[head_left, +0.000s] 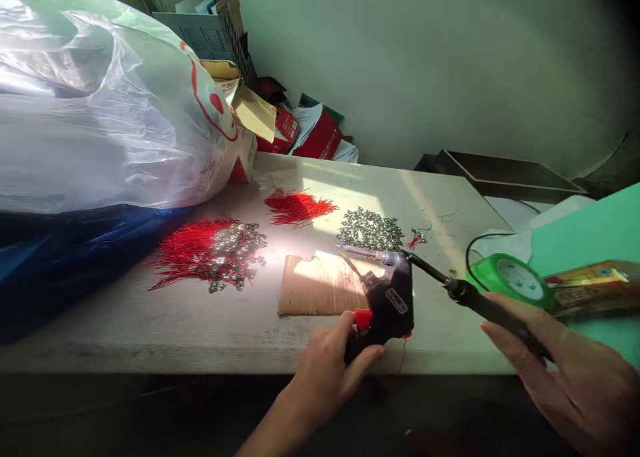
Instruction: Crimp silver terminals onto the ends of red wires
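Gripping black plastic gun (395, 303) and slim black iron (481, 303), left fingers (365, 362) and right fingers (506, 347) are facing finished-looking red-wired pieces (213, 250), eleven o'clock; unwired silver pieces (369, 227), twelve.

Along the table (240, 333), the front strip is free left of the left hand (325, 357). The near pile (210, 253) and the cardboard (305, 290) leave a narrow lane between them; the bag (125, 123) bulges over the left side, blocking it. Right of the gun (395, 310) a bare wedge opens, hemmed in by the iron (505, 319) in the right hand (570, 363) and the green roll (515, 277) (a black cable (468, 253) loops beside it).
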Motion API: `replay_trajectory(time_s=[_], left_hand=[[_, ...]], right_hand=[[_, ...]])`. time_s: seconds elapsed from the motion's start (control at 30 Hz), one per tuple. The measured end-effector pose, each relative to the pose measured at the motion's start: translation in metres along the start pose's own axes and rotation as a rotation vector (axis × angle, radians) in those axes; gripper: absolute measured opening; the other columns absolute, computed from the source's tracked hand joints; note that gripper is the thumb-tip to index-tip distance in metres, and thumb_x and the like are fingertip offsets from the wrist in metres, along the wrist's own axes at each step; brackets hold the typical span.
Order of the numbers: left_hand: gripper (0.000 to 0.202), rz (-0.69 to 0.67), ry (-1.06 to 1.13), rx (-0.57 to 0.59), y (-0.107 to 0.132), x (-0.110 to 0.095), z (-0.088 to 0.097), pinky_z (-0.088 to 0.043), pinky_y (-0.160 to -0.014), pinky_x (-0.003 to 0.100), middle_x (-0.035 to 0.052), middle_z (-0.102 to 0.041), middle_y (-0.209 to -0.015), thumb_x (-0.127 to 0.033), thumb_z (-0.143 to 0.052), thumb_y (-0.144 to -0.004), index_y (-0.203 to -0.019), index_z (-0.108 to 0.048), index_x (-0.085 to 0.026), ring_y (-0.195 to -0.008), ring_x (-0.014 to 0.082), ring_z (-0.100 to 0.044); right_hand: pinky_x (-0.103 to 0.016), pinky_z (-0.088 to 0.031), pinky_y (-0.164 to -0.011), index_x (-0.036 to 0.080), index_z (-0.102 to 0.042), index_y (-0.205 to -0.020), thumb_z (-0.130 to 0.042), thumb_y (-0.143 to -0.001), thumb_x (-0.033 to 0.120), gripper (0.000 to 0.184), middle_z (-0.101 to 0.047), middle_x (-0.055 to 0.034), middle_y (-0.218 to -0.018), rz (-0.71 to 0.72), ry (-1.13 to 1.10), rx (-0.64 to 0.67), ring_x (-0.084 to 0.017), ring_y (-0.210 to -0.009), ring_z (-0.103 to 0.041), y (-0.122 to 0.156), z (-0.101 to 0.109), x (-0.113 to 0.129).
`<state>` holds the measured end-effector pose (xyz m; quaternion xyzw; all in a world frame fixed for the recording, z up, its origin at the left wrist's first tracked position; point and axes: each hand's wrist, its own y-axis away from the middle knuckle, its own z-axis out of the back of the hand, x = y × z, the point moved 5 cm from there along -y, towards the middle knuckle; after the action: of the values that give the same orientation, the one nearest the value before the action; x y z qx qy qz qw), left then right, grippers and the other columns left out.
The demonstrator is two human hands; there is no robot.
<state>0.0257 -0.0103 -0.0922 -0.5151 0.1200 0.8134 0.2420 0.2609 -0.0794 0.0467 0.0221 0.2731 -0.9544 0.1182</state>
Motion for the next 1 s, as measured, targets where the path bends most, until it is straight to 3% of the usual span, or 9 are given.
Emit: replay_trajectory(time_s=[0.07,0.13,0.3,0.4,0.53,1.0], left_hand=[[0.037,0.004,-0.006,0.021,0.000,0.002,-0.002,-0.049,-0.079,0.031,0.0033,-0.075,-0.098,-0.053,-0.062,-0.099,-0.124,-0.063,-0.026,-0.088,0.0222,-0.069],[0.038,0.013,0.009,0.035,0.000,0.002,-0.003,-0.049,-0.080,0.031,0.0033,-0.075,-0.104,-0.055,-0.061,-0.099,-0.126,-0.063,-0.027,-0.091,0.0223,-0.070],[0.037,0.018,0.053,0.051,-0.001,-0.001,-0.001,-0.049,-0.079,0.030,0.0025,-0.076,-0.106,-0.053,-0.061,-0.100,-0.126,-0.062,-0.028,-0.092,0.0217,-0.070],[0.036,0.002,0.052,0.044,-0.002,-0.003,0.000,-0.048,-0.076,0.029,0.0028,-0.076,-0.102,-0.052,-0.062,-0.100,-0.125,-0.062,-0.027,-0.086,0.0205,-0.069],[0.034,-0.007,0.084,0.039,-0.002,-0.004,0.000,-0.047,-0.075,0.026,0.0022,-0.075,-0.101,-0.050,-0.061,-0.100,-0.125,-0.062,-0.026,-0.085,0.0187,-0.067],[0.031,-0.001,0.056,0.032,0.000,-0.001,-0.002,-0.043,-0.073,0.024,-0.0030,-0.074,-0.097,-0.049,-0.063,-0.099,-0.124,-0.062,-0.030,-0.082,0.0160,-0.065]], right_hand=[[-0.025,-0.055,-0.070,0.024,-0.057,-0.143,-0.060,-0.102,0.029,0.042,-0.075,-0.0023,-0.104,0.130,-0.029,0.012,-0.013,-0.070,-0.069,-0.010,-0.001,0.005],[-0.027,-0.053,-0.076,0.022,-0.058,-0.142,-0.060,-0.102,0.030,0.041,-0.074,-0.0034,-0.112,0.153,-0.066,0.019,-0.015,-0.083,-0.071,-0.022,-0.003,0.009],[-0.029,-0.039,-0.071,0.019,-0.066,-0.125,-0.064,-0.100,0.026,0.026,-0.068,0.0014,-0.086,0.229,0.011,-0.002,-0.012,-0.070,-0.055,-0.047,-0.002,0.023],[-0.031,-0.035,-0.070,0.019,-0.065,-0.123,-0.064,-0.100,0.029,0.025,-0.066,0.0017,-0.083,0.272,0.059,-0.007,-0.014,-0.068,-0.048,-0.056,-0.001,0.026],[-0.032,-0.035,-0.073,0.021,-0.063,-0.125,-0.061,-0.102,0.033,0.026,-0.069,0.0006,-0.091,0.276,0.077,0.021,-0.015,-0.070,-0.051,-0.061,-0.002,0.024],[-0.032,-0.033,-0.074,0.021,-0.065,-0.124,-0.058,-0.104,0.034,0.025,-0.066,0.0013,-0.085,0.284,0.117,0.030,-0.015,-0.069,-0.054,-0.065,-0.001,0.025]])
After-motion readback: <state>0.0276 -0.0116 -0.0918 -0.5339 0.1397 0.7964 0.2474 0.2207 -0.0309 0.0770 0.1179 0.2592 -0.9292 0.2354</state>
